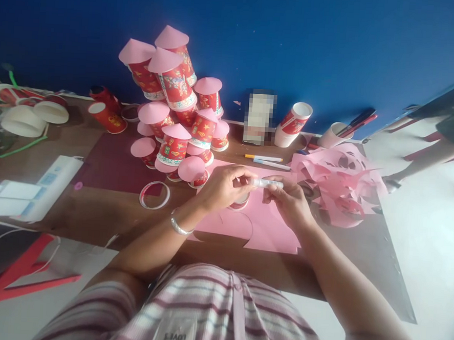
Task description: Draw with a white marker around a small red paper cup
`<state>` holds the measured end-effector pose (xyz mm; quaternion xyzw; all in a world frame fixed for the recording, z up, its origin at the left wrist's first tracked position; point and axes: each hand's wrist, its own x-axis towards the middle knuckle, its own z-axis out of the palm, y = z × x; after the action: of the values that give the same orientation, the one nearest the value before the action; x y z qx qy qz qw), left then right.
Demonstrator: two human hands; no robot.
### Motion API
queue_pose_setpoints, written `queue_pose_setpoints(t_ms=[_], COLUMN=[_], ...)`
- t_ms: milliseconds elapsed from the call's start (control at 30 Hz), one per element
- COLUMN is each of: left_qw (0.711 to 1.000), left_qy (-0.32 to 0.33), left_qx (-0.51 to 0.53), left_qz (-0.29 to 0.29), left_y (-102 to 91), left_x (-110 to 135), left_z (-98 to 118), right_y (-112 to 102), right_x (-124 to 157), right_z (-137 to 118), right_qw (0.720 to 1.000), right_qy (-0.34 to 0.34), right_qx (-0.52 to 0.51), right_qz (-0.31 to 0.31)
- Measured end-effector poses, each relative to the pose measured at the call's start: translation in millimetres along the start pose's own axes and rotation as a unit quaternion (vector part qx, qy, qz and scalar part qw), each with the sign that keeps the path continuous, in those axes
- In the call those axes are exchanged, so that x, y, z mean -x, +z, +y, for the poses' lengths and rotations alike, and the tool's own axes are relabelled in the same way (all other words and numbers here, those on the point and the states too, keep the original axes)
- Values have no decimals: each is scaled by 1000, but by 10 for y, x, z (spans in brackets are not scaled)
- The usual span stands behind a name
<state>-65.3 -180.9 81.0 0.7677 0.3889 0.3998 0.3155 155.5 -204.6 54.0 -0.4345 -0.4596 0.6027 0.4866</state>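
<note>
Both my hands meet over a pink paper sheet [262,228] on the brown table [105,214]. Between them they pinch a small white tube, perhaps a glue stick [266,183]. My left hand [226,186], with a silver bracelet on its wrist, is closed on the tube's left end. My right hand [288,200] is closed on its right end. A red paper cup [240,201] stands under my left hand, mostly hidden. A pile of red cups with pink cone lids [176,115] rises just beyond my left hand.
Pink paper scraps [337,182] lie heaped at the right. Two markers [268,160], an upright red cup [293,124] and a pen holder [335,134] stand behind. A tape ring [154,195], a power strip [41,187] and white bowls [26,119] lie to the left.
</note>
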Motion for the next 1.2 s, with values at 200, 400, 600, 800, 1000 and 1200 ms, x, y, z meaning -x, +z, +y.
queue_pose_setpoints(t_ms=[200, 400, 600, 800, 1000, 1200], left_qw=[989, 983, 982, 987, 993, 994], left_qy=[60, 112, 72, -6, -36, -33], left_qx=[-88, -101, -140, -148, -113, -106], left_qz=[101, 104, 105, 59, -1, -18], left_y=[-124, -191, -176, -45, -15, 42], left_x=[301, 523, 765, 849, 770, 682], left_z=[-2, 1, -14, -168, -273, -354], right_y=[-363, -564, -579, -586, -638, -550], right_x=[-361, -640, -674, -690, -377, -148], right_z=[56, 257, 330, 248, 3, -83], right_qw=[967, 893, 742, 683, 631, 578], right_qy=[-110, -133, -211, -239, -147, -31], right_qx=[201, 424, 635, 689, 760, 814], right_qz=[110, 70, 42, 50, 47, -32])
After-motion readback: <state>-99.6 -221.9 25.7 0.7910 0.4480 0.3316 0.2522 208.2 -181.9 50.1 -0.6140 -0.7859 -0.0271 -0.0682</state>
